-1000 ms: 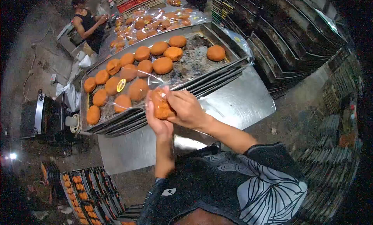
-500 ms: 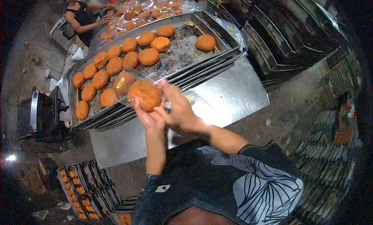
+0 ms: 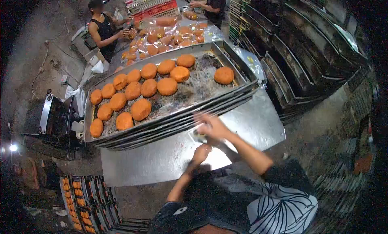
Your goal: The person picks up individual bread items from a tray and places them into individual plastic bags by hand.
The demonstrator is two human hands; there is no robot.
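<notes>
My left hand point(image 3: 201, 152) and right hand point(image 3: 213, 128) are blurred above the bench point(image 3: 157, 161), so I cannot tell their grip. Haste may bump the trays point(image 3: 173, 121).

You've got nothing readable here: no legible text on the trays point(image 3: 169, 125), the crates point(image 3: 155, 7) or your shirt point(image 3: 242, 201), whose small white mark is too tiny.
</notes>
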